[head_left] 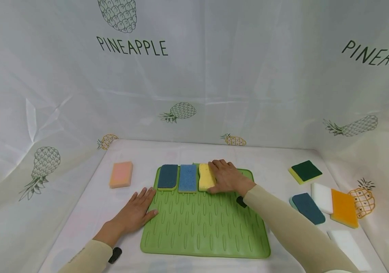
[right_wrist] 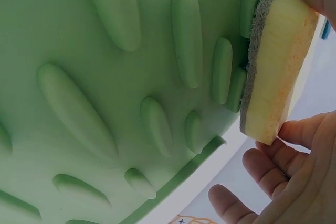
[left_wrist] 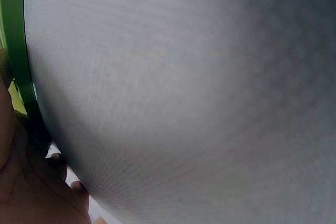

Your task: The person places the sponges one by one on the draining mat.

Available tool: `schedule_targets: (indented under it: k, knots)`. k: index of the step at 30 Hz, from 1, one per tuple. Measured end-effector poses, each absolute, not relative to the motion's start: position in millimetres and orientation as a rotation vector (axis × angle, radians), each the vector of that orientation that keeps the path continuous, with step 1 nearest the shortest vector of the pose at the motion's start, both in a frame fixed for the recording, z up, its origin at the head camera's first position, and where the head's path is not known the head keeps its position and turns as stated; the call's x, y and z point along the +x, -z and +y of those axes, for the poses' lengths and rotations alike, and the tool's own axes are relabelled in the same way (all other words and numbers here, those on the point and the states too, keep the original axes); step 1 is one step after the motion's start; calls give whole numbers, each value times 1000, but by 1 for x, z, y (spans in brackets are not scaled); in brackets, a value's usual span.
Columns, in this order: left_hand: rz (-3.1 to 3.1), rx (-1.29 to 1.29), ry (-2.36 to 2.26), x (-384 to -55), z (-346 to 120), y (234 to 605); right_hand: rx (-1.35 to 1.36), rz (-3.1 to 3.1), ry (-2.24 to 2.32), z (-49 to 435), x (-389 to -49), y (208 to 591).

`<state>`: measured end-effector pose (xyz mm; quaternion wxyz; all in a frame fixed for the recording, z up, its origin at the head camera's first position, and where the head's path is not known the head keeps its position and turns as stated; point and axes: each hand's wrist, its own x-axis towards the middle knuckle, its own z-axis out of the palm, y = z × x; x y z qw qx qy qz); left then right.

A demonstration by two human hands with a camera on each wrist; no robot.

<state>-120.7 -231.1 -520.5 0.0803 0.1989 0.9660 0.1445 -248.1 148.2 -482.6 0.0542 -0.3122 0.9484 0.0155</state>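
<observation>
A green ridged mat (head_left: 204, 231) lies on the table with three sponges along its far side. Furthest left is a dark blue sponge (head_left: 168, 176), then a lighter blue sponge (head_left: 187, 178), then a yellow sponge (head_left: 206, 179). My right hand (head_left: 228, 177) holds the yellow sponge by its ends, between thumb and finger. Its grey scrubbing layer faces the mat in the right wrist view, where the sponge (right_wrist: 275, 66) seems to touch the ridges. Fingers spread, my left hand (head_left: 134, 213) rests at the mat's left edge.
A pink sponge (head_left: 121, 174) lies left of the mat. To the right are a green-topped sponge (head_left: 306, 171), a blue sponge (head_left: 308, 208), a white block (head_left: 322, 198), an orange sponge (head_left: 344, 208) and another white block (head_left: 349, 248). A pineapple-print curtain (head_left: 215, 76) hangs behind.
</observation>
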Motion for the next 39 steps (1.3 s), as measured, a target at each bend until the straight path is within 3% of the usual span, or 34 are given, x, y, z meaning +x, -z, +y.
schedule_targets:
  k: [22,39]
  knots:
    - [2886,604,-448,-121,-230,521,-958,3058,56,159,-243,467]
    - [2902,606,-461,-120,-230,524,-928,3414,91,257,-246,461]
